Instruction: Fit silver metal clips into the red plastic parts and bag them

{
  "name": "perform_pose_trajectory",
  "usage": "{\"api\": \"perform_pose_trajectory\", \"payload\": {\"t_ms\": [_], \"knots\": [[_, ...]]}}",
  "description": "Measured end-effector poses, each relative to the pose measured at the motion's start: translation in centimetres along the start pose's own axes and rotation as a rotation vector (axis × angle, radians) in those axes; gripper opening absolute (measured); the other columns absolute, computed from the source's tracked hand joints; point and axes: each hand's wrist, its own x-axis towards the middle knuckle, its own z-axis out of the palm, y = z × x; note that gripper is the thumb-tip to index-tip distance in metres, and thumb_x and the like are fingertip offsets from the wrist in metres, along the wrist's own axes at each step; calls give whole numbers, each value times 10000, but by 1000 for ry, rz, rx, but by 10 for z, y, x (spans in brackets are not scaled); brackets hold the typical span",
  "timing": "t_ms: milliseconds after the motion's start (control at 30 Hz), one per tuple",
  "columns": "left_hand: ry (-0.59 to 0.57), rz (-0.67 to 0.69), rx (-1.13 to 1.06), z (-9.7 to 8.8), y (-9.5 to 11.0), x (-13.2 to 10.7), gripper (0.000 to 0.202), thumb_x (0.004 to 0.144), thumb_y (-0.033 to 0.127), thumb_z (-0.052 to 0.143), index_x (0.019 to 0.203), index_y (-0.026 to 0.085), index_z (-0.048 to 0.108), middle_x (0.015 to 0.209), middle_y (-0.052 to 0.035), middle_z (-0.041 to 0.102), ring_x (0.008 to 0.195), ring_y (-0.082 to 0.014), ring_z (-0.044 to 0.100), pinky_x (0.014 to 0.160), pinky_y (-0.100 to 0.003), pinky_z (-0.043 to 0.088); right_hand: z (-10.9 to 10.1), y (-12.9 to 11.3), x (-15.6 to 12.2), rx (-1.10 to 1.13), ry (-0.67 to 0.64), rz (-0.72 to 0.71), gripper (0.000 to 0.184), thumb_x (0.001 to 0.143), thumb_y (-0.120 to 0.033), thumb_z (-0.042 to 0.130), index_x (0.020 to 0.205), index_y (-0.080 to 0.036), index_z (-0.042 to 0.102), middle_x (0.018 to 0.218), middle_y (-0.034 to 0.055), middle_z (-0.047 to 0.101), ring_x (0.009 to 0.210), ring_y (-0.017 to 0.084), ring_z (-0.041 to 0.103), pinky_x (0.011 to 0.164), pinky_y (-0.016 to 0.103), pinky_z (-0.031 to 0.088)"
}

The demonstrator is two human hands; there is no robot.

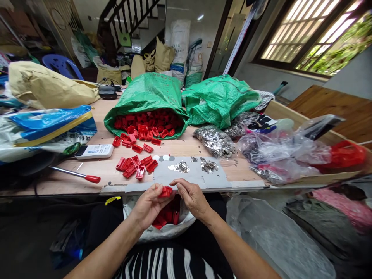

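Observation:
My left hand is closed round a small red plastic part, held just in front of the table's near edge. My right hand pinches its fingertips together against the same part from the right; whether something small sits in that pinch is hidden. Below both hands a white bag in my lap holds more red parts. On the grey mat lie two little heaps of shiny metal pieces. A loose cluster of red parts lies to the left of the mat.
A green sack spills red parts at the table's middle; a second green sack lies beside it. Clear bags of metal pieces crowd the right. At left lie a white remote, a red-handled screwdriver and a blue-white bag.

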Motion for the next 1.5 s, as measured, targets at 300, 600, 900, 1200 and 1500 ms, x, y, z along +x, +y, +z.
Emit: {"api": "perform_pose_trajectory", "payload": {"t_ms": [300, 600, 900, 1200, 1500], "knots": [[1, 355, 779, -18, 3, 4, 199, 750, 302, 690, 908, 188, 650, 972, -64, 692, 923, -210, 639, 860, -346, 485, -13, 21, 1, -51, 71, 89, 358, 981, -417, 348, 1079, -204, 619, 578, -37, 488, 546, 127, 491, 568, 229, 387], [694, 942, 1878, -49, 48, 11, 276, 816, 342, 622, 1025, 170, 677, 1097, -143, 605, 1003, -318, 516, 870, -450, 397, -19, 28, 25, -479, 106, 168, 186, 916, -327, 475, 999, -234, 614, 839, 10, 672, 768, 171, 617, 667, 249, 407], [670, 946, 1942, -63, 45, 11, 115, 829, 266, 601, 840, 200, 695, 1009, -109, 624, 929, -288, 513, 801, -423, 419, -4, 25, 74, -770, -28, 165, 183, 921, -246, 468, 1029, -241, 615, 1052, 35, 629, 915, 169, 608, 717, 248, 410], [372, 572, 718, -49, 48, 4, 208, 830, 379, 585, 914, 198, 524, 882, -18, 616, 807, -193, 663, 766, -368, 525, 4, 26, 100, -780, -124, 194, 108, 872, -292, 569, 939, -230, 626, 1001, 38, 628, 887, 181, 600, 695, 260, 382], [340, 615, 699, -41, 35, 5, 243, 740, 307, 712, 821, 191, 516, 773, 34, 592, 731, -133, 648, 692, -252, 528, 0, 28, 98, -677, -104, 148, 69, 847, -226, 559, 902, -225, 602, 925, 24, 657, 843, 177, 600, 653, 251, 345]]}}
